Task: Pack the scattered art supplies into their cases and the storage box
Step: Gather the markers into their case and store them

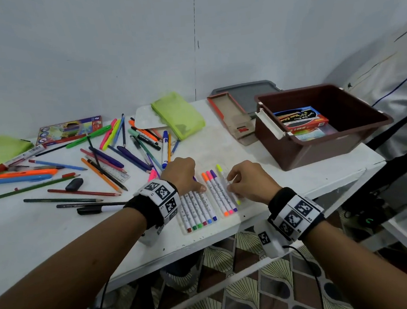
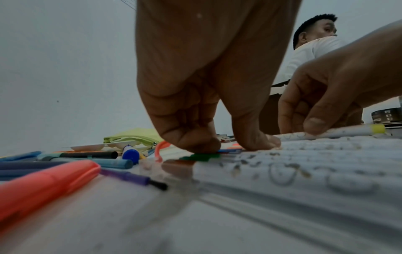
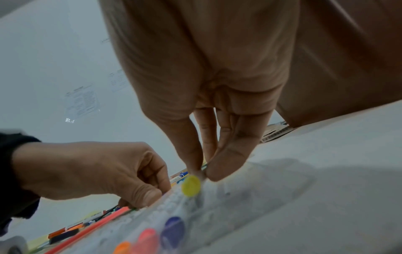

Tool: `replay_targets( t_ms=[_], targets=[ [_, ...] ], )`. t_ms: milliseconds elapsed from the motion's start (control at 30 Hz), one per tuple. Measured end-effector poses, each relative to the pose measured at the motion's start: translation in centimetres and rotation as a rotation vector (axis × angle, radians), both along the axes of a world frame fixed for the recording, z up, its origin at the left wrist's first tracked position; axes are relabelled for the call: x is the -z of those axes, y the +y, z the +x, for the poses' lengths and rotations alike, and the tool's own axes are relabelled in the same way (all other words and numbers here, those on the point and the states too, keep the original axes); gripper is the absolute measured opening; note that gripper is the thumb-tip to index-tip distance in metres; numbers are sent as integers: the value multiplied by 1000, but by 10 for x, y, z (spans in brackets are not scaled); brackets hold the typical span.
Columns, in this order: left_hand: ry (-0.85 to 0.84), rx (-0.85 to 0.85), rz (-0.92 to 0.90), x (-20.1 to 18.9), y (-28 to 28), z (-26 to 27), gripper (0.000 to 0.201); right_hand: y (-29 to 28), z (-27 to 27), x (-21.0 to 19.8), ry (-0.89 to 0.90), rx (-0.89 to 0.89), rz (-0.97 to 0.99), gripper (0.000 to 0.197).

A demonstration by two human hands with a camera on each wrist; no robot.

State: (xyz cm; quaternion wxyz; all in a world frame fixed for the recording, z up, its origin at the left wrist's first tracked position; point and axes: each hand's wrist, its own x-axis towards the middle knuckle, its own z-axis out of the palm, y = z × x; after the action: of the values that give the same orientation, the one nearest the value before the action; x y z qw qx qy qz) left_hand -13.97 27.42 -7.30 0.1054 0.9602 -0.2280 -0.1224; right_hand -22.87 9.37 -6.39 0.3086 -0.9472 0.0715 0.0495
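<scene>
A clear marker case [image 1: 186,230] lies near the table's front edge and holds a row of several white markers [image 1: 198,208]. Orange, pink and purple markers [image 1: 217,194] lie beside them, set a little further back. My left hand [image 1: 190,179] has curled fingers and presses its thumb [image 2: 256,142] down on the row. My right hand [image 1: 234,186] pinches a yellow marker [image 1: 222,173] at its middle, just right of the purple one. In the right wrist view its yellow end [image 3: 191,185] sits below my fingertips [image 3: 217,171]. The brown storage box [image 1: 319,150] stands open at the back right.
Many loose pens and pencils [image 1: 115,156] are scattered to the left. A green pouch [image 1: 178,114], a coloured-pencil box [image 1: 69,129], an open cardboard case [image 1: 233,113] and a grey lid [image 1: 249,94] lie at the back. A person in a white shirt [image 1: 391,78] is at the right.
</scene>
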Motion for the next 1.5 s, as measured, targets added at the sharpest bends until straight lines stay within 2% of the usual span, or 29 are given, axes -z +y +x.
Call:
replay_targets(
  t_ms=[200, 433, 700, 833, 933, 1000, 1100, 1267, 1333, 1400, 1500],
  targets=[
    [5, 26, 25, -2, -1, 0, 61, 6, 4, -1, 15, -17, -20, 17],
    [18, 29, 1, 2, 0, 5, 59, 5, 8, -3, 43, -39, -71, 20],
    [38, 40, 0, -4, -1, 3, 61, 4, 9, -15, 115, -194, -215, 15],
    [35, 30, 4, -3, -1, 4, 60, 0, 19, -25, 193, -233, -210, 14],
    [35, 12, -4, -2, -1, 3, 58, 6, 26, -23, 130, -180, -126, 27],
    [37, 1, 1, -3, -1, 2, 58, 12, 27, -18, 98, -215, -187, 35],
    [47, -15, 3, -4, -2, 0, 59, 15, 27, -11, 78, -247, -269, 32],
    [26, 18, -26, -1, 4, 0, 48, 15, 26, -8, 79, -276, -294, 29],
    [32, 38, -76, -5, 9, -2, 52, 16, 29, -10, 94, -301, -327, 31],
    [78, 21, -170, -13, 16, -1, 49, 15, 36, -19, 126, -329, -355, 32],
    [178, 5, -240, -30, 35, 10, 32, 19, 58, -38, 100, -345, -358, 33]
  ],
)
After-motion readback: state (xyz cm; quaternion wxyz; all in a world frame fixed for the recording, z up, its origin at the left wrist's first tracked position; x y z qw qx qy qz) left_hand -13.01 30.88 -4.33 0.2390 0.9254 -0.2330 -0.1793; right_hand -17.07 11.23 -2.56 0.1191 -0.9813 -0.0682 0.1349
